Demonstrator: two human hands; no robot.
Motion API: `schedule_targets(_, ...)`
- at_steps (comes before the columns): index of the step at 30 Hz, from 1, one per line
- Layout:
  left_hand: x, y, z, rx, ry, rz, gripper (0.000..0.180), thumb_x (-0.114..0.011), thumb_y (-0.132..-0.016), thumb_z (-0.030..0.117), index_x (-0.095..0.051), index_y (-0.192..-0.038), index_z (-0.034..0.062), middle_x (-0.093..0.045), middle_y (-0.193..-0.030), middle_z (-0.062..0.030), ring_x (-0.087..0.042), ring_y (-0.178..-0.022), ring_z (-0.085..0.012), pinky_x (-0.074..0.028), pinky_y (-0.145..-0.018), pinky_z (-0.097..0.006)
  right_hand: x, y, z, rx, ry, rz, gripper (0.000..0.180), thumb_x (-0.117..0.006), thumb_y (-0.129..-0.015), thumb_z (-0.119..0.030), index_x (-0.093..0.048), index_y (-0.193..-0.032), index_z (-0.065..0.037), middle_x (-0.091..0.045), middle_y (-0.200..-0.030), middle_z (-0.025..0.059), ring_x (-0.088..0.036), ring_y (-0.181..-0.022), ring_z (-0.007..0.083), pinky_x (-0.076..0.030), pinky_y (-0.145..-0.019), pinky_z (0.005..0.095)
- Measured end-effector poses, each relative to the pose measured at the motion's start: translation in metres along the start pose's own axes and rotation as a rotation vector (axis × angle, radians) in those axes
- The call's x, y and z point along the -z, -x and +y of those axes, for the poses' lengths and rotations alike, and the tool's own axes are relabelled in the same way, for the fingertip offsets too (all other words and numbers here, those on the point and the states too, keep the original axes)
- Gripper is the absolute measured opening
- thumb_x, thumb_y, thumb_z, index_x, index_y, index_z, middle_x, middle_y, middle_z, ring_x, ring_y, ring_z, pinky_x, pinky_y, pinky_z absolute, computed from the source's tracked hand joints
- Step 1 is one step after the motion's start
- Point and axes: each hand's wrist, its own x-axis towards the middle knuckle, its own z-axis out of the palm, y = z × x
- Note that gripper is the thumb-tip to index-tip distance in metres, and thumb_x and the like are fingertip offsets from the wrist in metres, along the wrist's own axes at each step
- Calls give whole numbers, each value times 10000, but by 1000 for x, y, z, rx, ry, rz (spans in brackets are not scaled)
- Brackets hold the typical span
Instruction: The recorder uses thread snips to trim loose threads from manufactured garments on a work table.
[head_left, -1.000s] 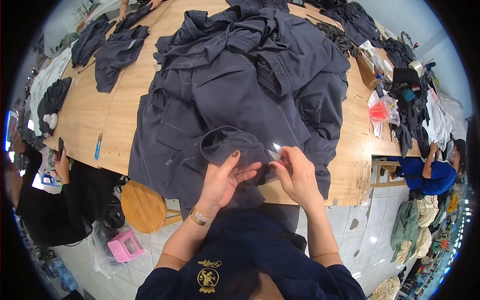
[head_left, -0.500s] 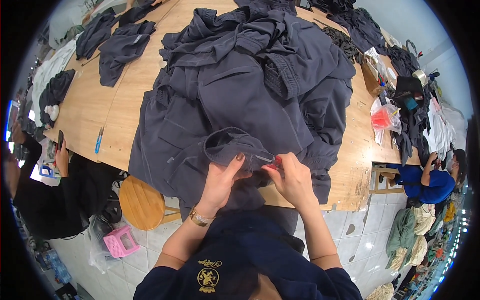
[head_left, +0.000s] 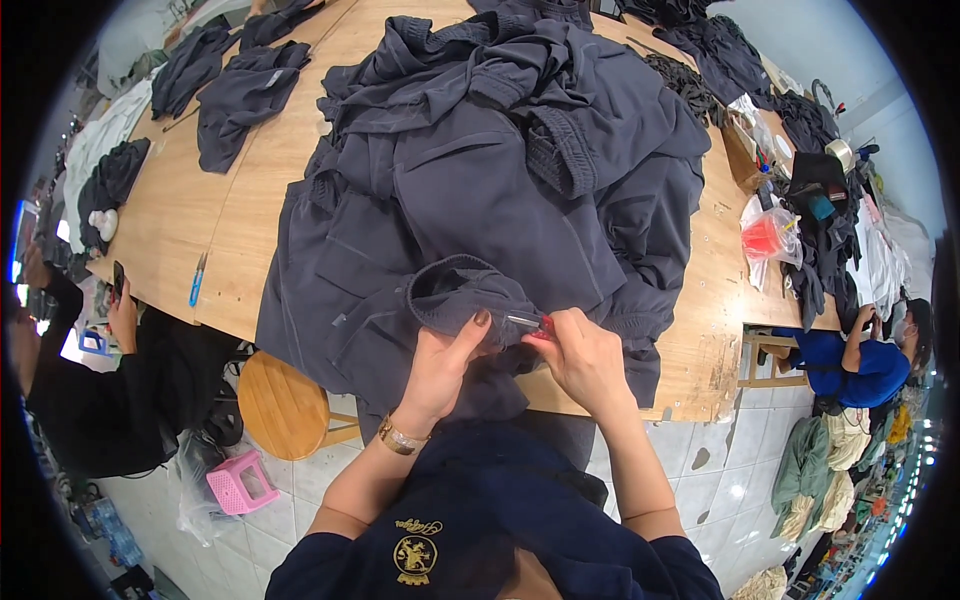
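A dark grey garment with a gathered elastic opening (head_left: 455, 275) lies in front of me, at the near edge of a large pile. My left hand (head_left: 447, 362) is closed on the edge of this opening, thumb on top and fingers underneath. In my right hand (head_left: 585, 355) is a small red-handled tool (head_left: 545, 328) with a thin metal tip. That tip points left and touches the cloth beside my left thumb. Whether the tool is a seam ripper or snips I cannot make out.
The pile of dark grey garments (head_left: 490, 190) covers the middle of the wooden table (head_left: 700, 370). A blue-handled tool (head_left: 198, 280) lies at left. People sit or stand on both sides. A round stool (head_left: 283, 405) and a pink plastic stool (head_left: 243, 483) are at lower left.
My right hand and the red-handled tool have shifted slightly, with the metal tip a little farther left along the cloth. The left hand keeps its hold almost unmoved.
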Motion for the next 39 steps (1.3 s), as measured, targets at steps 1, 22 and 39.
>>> schedule_targets(1,0,0,0,2,0,-2,215,-512,-941,187,-569,-1109,66,-614,-1019,-29,-583,-890,-109,-495,-751,-280,-1,-1,1,30,14,25,297,-677,-782,-292,-505,-784,-50,-515,-682,73,-551,-550,245,-425,-473,325)
schedule_targets(22,-2,2,1,-140,-114,-24,193,-564,-909,118,-603,-1054,-3,-608,-998,-20,-524,-901,-97,-423,-814,-249,7,-9,2,96,58,-33,270,-697,-759,-245,-516,-785,-46,-508,-676,68,-539,-537,238,-414,-469,316)
schedule_targets(39,-6,5,8,-230,-312,-66,208,-584,-892,93,-602,-1041,-51,-625,-1000,-51,-550,-915,-108,-438,-824,-258,20,-12,4,174,209,7,330,-665,-767,-371,-483,-723,-99,-445,-607,20,-504,-459,168,-390,-434,273)
